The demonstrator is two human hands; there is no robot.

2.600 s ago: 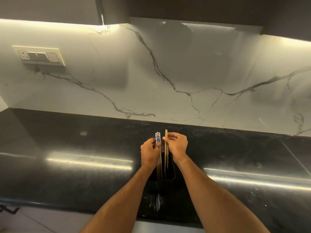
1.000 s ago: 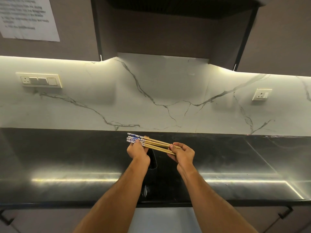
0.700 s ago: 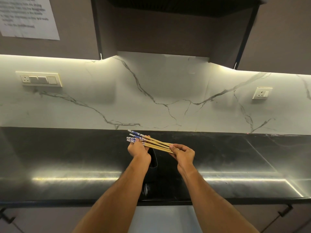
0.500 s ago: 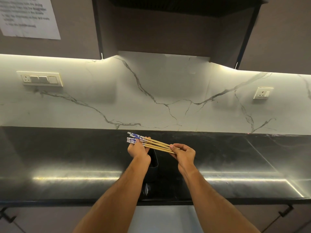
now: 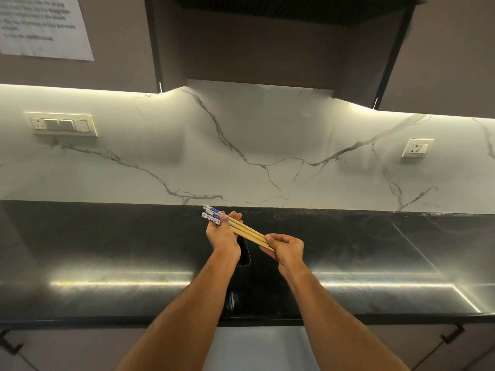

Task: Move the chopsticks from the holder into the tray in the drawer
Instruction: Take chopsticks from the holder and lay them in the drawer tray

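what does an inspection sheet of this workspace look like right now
surface: black counter, glossy, light strips reflected.
job's things: chopsticks bundled, out of the holder, held roughly level above it; holder is dark, partly hidden by the arms; drawer and tray not in view.
clutter: nothing seen.
hands: left hand grips the blue patterned ends; right hand pinches the plain tips.
cables: nothing seen.
surroundings: marble backsplash, switch plate, socket, paper notice on the cabinet, cabinet handles below the counter.
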